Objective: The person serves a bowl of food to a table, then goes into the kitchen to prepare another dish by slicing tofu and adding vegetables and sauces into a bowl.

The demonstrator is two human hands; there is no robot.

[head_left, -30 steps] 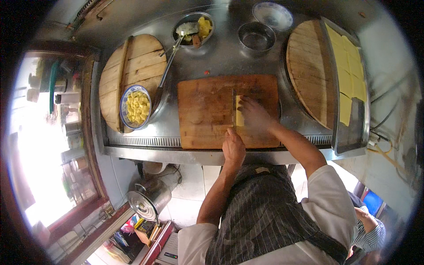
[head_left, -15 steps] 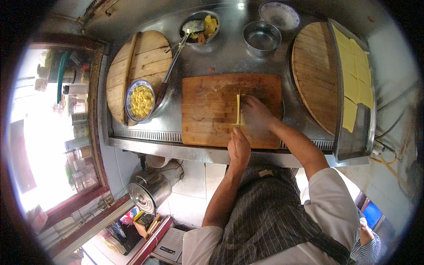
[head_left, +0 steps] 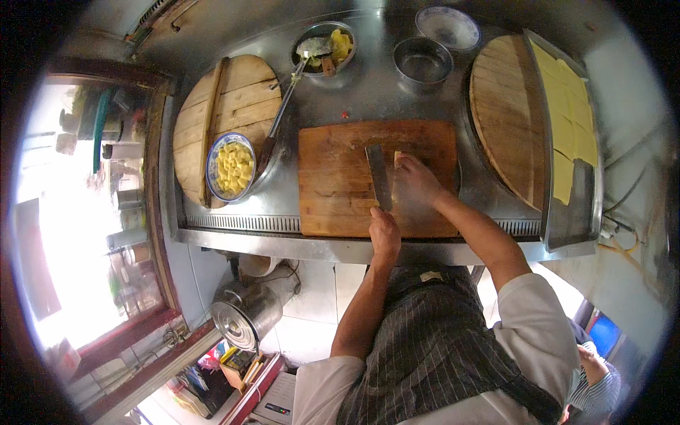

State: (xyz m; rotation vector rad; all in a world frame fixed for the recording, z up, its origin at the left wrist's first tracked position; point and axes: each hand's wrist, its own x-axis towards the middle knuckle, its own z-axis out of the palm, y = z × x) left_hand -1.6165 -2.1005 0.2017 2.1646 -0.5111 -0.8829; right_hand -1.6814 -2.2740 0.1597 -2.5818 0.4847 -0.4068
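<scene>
Slicing step: left hand [head_left: 384, 232] clamped on cleaver [head_left: 379, 176], right hand [head_left: 418, 180] beside its blade pressing yellow slab [head_left: 398, 157]; next cut needs fingers clear.

Pretty cramped little kitchen. The steel tabletop [head_left: 234, 223] is shiny and has a ribbed strip along its front edge. On the left there's a window [head_left: 71, 234] with a reddish-brown frame, and daylight blasts through it so hard it's basically washed out white. The floor [head_left: 312, 312] is pale tile, with a lidded metal pot [head_left: 244, 319] sitting on it below the tabletop. The wall [head_left: 623, 78] on the right is light coloured.
</scene>
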